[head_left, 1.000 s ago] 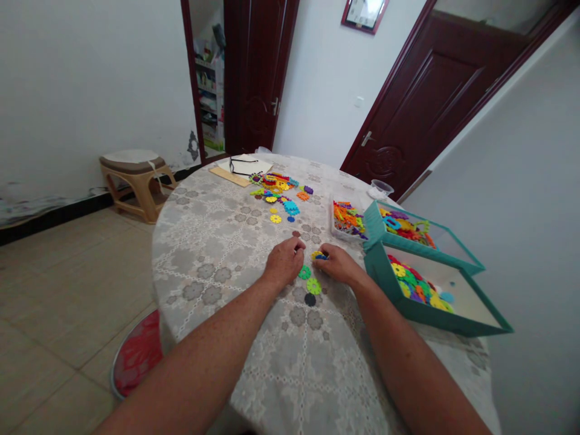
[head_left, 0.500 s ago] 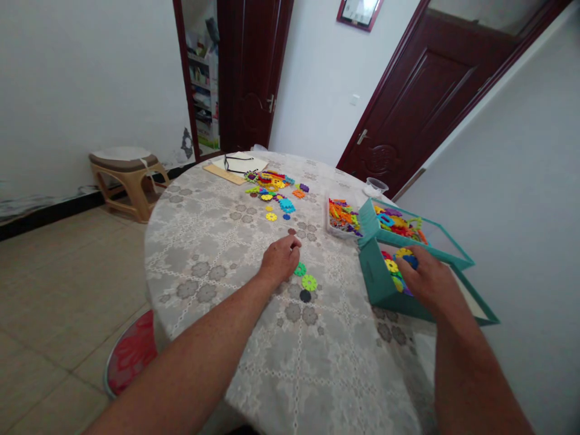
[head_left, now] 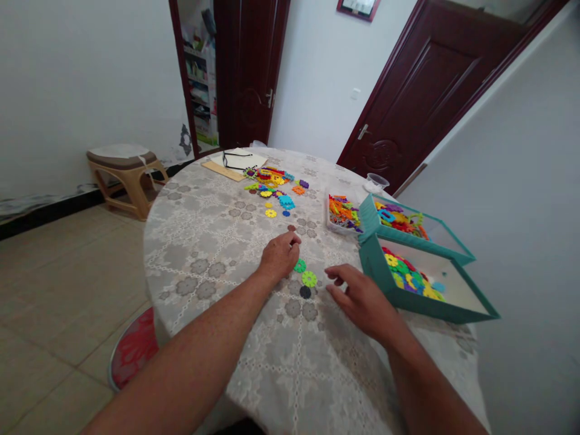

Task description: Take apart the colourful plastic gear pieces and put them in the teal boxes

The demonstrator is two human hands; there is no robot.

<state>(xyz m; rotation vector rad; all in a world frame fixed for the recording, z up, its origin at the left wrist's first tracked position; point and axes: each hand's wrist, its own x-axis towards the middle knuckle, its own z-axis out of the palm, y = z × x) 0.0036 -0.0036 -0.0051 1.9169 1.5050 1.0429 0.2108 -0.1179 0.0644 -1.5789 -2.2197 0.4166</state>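
My left hand (head_left: 280,255) rests curled on the lace tablecloth (head_left: 217,266), with no piece showing in it. Just beyond its fingertips lies a small brown disc (head_left: 291,228). To its right are a green gear disc (head_left: 299,266), a lime gear disc (head_left: 309,278) and a dark navy disc (head_left: 305,292). My right hand (head_left: 361,300) hovers open and empty, close to the teal box (head_left: 385,284) holding colourful interlocking plastic pieces. A scattered heap of similar pieces (head_left: 269,180) lies farther across the table.
A white tray of coloured pieces (head_left: 342,214) stands beyond the teal box, beside its propped teal lid (head_left: 399,232). Glasses (head_left: 236,161) rest on paper at the far edge. A clear plastic cup (head_left: 376,182) stands near the table's rim. A stool (head_left: 127,172) stands on the floor at left.
My right hand has moved back from over the teal box toward me, and the yellow and blue piece it held is gone from it. My left hand has stayed nearly still.
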